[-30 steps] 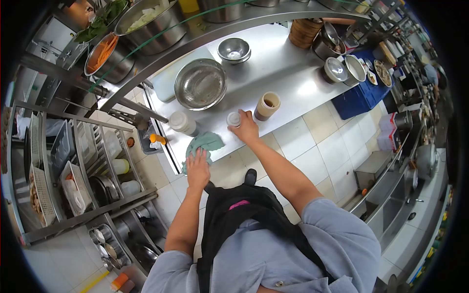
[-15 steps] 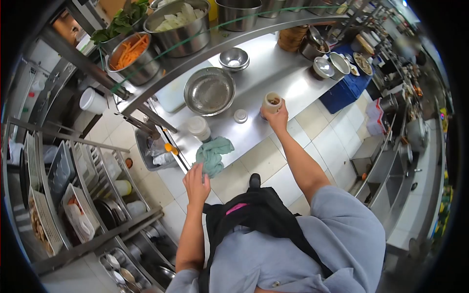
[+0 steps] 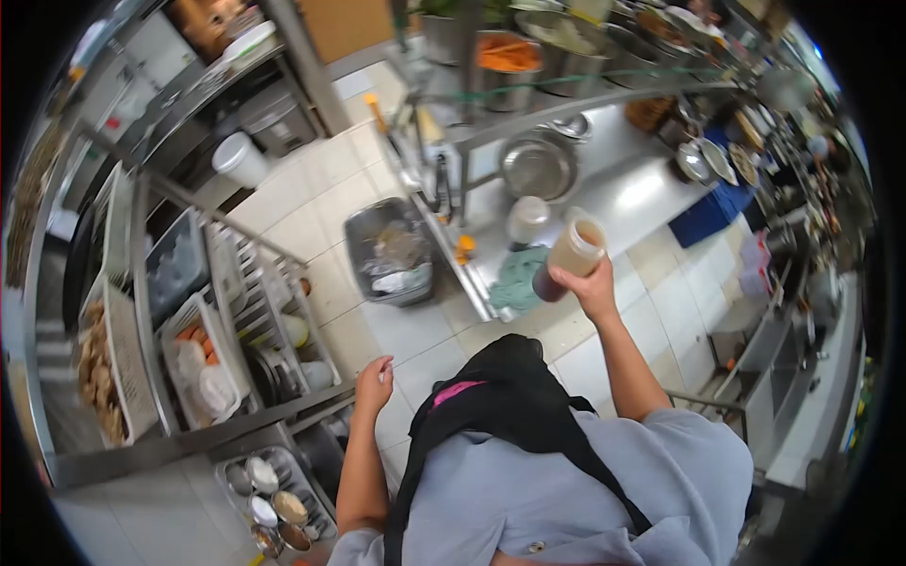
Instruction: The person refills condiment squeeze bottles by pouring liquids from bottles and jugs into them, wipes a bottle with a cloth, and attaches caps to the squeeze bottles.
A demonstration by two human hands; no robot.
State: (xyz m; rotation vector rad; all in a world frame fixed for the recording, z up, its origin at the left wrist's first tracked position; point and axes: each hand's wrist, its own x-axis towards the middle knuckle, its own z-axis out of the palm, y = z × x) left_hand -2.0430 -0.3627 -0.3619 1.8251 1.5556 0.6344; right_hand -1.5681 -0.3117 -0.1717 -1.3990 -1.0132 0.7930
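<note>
My right hand [image 3: 593, 289] is closed around a translucent, wide-mouthed plastic bottle [image 3: 578, 243]. The bottle tilts, its top uncovered, with dark brown contents toward the bottom. Behind it a crumpled green cloth [image 3: 515, 281] lies on the counter's near corner, partly covered by the bottle. A second plastic container with a whitish top [image 3: 528, 219] stands just beyond the cloth. My left hand [image 3: 375, 385] hangs over the floor near the rack, fingers curled in, with nothing visible in it.
A grey bin [image 3: 389, 253] with plastic waste stands left of the steel counter [image 3: 604, 160]. On the counter is a metal bowl [image 3: 539, 165]; carrot strips [image 3: 508, 53] sit on the shelf above. A rack with baskets [image 3: 202, 363] is at left, with a utensil tray [image 3: 274, 500] below.
My right hand has lifted the bottle off the counter and brought it nearer. My left hand has moved away from the green cloth. The view has turned left.
</note>
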